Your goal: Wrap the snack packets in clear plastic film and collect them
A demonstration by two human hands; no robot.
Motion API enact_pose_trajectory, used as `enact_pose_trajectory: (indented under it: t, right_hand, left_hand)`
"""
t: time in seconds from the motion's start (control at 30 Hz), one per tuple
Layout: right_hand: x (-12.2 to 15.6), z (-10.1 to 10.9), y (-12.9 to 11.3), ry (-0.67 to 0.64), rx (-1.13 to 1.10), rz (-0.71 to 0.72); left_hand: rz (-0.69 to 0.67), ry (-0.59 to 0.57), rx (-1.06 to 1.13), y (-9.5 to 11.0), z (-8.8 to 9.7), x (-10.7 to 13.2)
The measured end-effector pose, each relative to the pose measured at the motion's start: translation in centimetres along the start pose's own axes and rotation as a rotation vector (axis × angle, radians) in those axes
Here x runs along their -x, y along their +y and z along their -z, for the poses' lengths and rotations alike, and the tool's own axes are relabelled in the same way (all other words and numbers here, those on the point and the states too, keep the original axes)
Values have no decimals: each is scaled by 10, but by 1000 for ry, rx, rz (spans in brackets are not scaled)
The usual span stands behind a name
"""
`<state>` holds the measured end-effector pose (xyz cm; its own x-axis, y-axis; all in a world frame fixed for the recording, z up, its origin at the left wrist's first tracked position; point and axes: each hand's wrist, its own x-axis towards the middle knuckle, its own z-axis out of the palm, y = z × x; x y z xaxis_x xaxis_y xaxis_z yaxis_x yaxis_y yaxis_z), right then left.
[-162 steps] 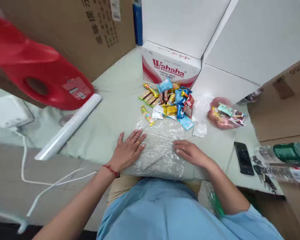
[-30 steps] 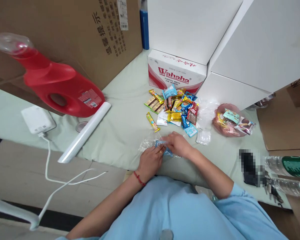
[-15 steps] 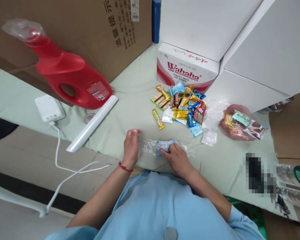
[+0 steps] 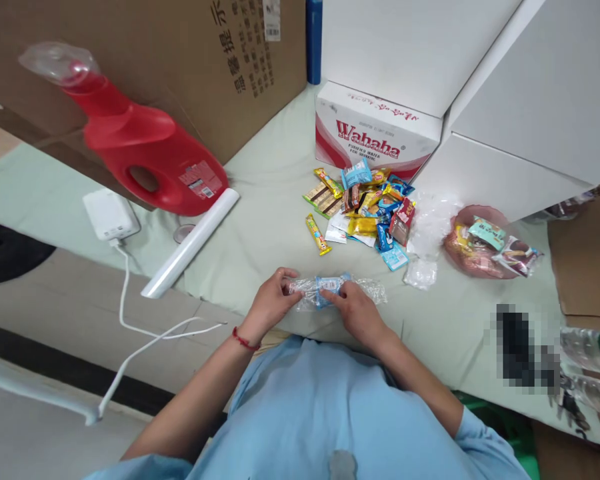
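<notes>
A blue snack packet (image 4: 329,287) lies at the table's front edge, wrapped in a clear plastic bag (image 4: 307,293) whose crinkled ends stick out to both sides. My left hand (image 4: 275,297) pinches the left end of the bag between thumb and fingers. At the packet's right part, my right hand (image 4: 357,310) is closed on it, thumb pressing the front. Beyond my hands lies a pile of small wrapped snacks (image 4: 365,223), with one yellow snack stick (image 4: 319,235) a little apart on its left.
A Wahaha carton (image 4: 375,130) stands behind the snacks. To the right are small clear bags (image 4: 433,223) and a pink bowl (image 4: 463,260) with snacks. On the left are a red bottle (image 4: 155,147), a white plastic-film roll (image 4: 193,243) and a white power bank (image 4: 111,215) with its cable.
My left hand has come right from beside the bag and taken hold of its left end. My right hand stays on the packet. The view has shifted slightly.
</notes>
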<state>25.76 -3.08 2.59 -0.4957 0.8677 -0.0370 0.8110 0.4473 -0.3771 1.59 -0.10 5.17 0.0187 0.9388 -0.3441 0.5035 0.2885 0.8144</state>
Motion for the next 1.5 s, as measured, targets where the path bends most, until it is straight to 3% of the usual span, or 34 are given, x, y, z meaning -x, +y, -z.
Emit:
enact_pose_trajectory:
  t: [0.1,0.23,0.37,0.47,0.53,0.6,0.67,0.8,0.9,1.0,1.1,1.2,1.27,1.37,1.5]
  right_hand:
    - [-1,-2,0,11,-77,-15]
    - [9,5,2,43,-224,-20]
    - [33,22,16,84,-476,-22]
    - [45,33,31,210,-602,-257]
    - [48,35,42,377,-474,-438]
    - [48,34,49,455,-274,-509]
    - [45,32,54,382,-176,-486]
    - [31,40,50,252,-320,-433]
    - [5,53,32,271,-426,-352]
    - [-29,55,5,216,-386,-225]
    - [-52,43,-21,108,-261,-198]
    - [-55,29,-36,9,-105,-193]
    - [-48,22,-43,-13,-17,-154]
    - [-38,16,-51,3,72,-110]
    - [-39,13,-53,-23,153,-150]
  left_hand:
    - [-30,36,313,19,-16,5]
    - [-119,-143,372,43,-48,5]
    - [-339,-143,17,45,-70,5]
    - [-448,-120,-317,40,-76,8]
    - [-473,-120,-475,38,-77,11]
    - [-484,-116,-581,36,-76,13]
    - [-484,-103,-643,34,-74,14]
    - [-501,-91,-680,26,-72,18]
    - [-524,-78,-693,22,-75,22]
    - [-521,-74,-731,21,-78,23]
    - [-564,-97,-693,12,-70,24]
    - [-679,-91,-501,-13,-51,29]
    - [-709,-25,-376,-35,-34,35]
    - [-638,126,-295,-62,-13,46]
    - [-537,282,-266,-67,0,48]
